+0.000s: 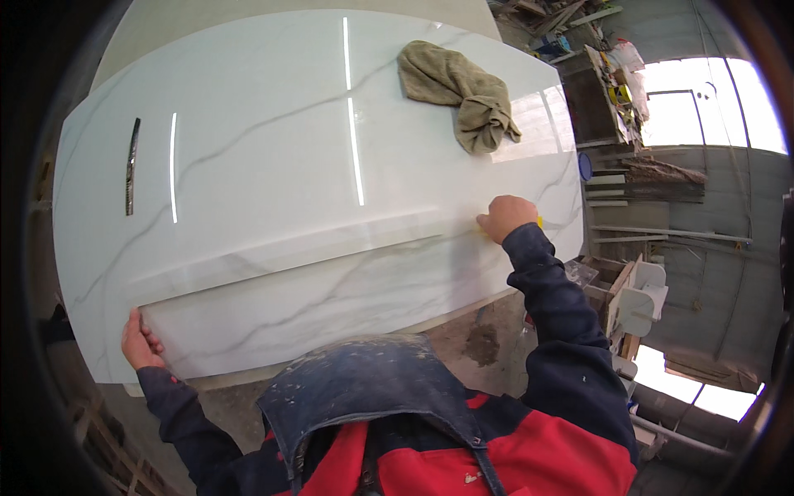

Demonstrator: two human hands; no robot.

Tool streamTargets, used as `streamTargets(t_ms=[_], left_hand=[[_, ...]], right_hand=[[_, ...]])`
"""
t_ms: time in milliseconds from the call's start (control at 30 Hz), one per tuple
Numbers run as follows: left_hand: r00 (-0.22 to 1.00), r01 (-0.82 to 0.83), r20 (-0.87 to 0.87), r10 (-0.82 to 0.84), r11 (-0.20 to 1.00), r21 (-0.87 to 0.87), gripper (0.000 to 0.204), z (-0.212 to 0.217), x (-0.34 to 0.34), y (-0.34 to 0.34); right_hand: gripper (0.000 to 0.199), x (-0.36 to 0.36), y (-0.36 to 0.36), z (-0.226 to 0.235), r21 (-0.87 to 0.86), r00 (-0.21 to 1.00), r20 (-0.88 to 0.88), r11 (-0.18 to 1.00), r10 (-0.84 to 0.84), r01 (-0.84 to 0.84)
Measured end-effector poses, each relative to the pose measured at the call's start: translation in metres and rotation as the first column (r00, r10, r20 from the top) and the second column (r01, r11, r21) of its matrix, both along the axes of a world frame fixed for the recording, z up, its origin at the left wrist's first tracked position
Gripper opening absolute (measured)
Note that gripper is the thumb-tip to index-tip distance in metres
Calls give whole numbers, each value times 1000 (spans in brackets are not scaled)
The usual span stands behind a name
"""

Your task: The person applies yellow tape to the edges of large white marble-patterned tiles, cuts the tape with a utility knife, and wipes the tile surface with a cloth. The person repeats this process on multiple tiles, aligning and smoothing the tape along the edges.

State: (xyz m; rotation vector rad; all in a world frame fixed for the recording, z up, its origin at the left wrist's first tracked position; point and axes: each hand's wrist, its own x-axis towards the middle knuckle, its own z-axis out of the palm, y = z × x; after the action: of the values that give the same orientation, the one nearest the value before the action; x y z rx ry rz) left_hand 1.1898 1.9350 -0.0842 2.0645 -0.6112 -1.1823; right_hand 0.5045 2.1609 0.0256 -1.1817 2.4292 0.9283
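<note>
Marble strip [314, 285] lengthwise left-right between hands

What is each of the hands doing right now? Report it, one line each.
Left hand: closed on the left end of the narrow white marble-look strip.
Right hand: closed around a small yellow object, mostly hidden.

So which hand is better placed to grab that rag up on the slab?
Probably the right hand: it rests on the right side of the white slab, below the rag. The left hand holds the strip's far-left end.
</note>
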Motion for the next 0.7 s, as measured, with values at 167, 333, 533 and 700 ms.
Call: streamTargets(t_ms=[167,333,533,700], left_hand=[[999,3,43,-2,1000,-12,26,-2,-2,8],[985,53,161,-55,998,16,37,35,-37,3],[950,113,293,-109,994,3,37,46,-43,10],[762,291,595,-255,956,37,47,34,-36,9]], right_hand=[[50,-20,18,-22,-103,995,-25,990,94,-96],[53,-14,18,-14,-103,997,-6,992,75,-75],[53,-12,6,-7,-73,997,-14,994,79,-80],[54,-15,7,-7,-73,996,-24,994,83,-85]])
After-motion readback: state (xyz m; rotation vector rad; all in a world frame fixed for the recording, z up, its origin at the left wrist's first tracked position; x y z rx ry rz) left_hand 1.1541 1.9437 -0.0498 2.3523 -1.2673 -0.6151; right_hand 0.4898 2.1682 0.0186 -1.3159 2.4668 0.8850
